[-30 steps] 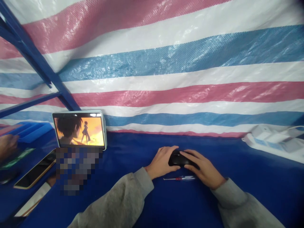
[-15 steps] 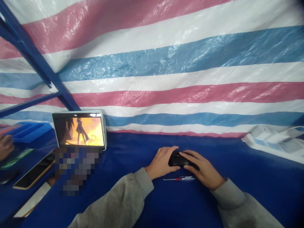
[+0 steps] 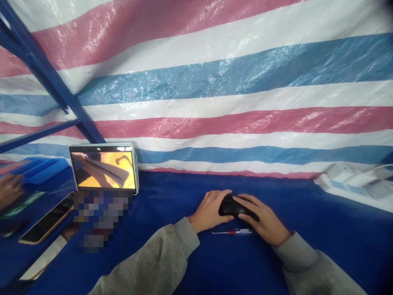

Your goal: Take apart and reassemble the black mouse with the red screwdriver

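A black computer mouse (image 3: 231,207) lies on the blue table between my two hands. My left hand (image 3: 211,209) is curled around its left end, fingers over the far side and thumb along the near edge. From the right, my right hand (image 3: 263,217) grips the other end, with the fingers across its top and the thumb at the near side. Just in front of the mouse, a small screwdriver (image 3: 232,232) with a red and clear handle rests flat, touched by neither hand.
A tablet (image 3: 104,170) playing a video stands at the left, with a phone (image 3: 47,219) and blue tray (image 3: 46,169) beyond it. Another person's hand (image 3: 10,190) is at the left edge. A white power strip (image 3: 353,190) lies at right; a striped tarp (image 3: 215,119) hangs behind.
My hands and the mouse hold nearly the same position. The tablet's picture has changed, and the other person's hand at the left has shifted slightly.
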Demonstrator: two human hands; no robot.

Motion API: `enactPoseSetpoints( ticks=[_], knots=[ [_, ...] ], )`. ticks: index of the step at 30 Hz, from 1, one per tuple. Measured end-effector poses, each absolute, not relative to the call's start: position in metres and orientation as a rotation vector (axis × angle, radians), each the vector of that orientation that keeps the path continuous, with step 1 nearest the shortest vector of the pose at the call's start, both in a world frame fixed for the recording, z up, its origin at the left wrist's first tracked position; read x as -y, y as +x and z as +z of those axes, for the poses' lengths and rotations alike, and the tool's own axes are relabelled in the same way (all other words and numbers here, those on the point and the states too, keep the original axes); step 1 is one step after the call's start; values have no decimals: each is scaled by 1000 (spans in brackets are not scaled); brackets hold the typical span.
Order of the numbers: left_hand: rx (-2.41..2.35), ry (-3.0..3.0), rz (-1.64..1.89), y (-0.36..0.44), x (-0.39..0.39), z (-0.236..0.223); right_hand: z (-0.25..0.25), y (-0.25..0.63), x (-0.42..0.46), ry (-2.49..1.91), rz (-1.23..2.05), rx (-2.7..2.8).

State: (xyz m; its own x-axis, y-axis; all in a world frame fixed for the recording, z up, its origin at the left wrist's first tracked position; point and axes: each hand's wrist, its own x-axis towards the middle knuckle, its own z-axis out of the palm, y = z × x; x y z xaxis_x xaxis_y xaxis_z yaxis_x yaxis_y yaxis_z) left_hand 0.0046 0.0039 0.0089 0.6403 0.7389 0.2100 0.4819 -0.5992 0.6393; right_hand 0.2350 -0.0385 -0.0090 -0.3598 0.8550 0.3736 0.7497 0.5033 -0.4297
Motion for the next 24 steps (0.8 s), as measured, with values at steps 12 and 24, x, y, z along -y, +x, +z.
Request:
enactPoseSetpoints(
  ticks=[12, 24],
  knots=[
    [-951, 2333, 635, 4, -4, 7, -16, 232, 38, -1306, 228, 2238],
    [-945, 2342, 608, 4, -4, 9, -21, 232, 37, -1304, 200, 2254]
  ],
)
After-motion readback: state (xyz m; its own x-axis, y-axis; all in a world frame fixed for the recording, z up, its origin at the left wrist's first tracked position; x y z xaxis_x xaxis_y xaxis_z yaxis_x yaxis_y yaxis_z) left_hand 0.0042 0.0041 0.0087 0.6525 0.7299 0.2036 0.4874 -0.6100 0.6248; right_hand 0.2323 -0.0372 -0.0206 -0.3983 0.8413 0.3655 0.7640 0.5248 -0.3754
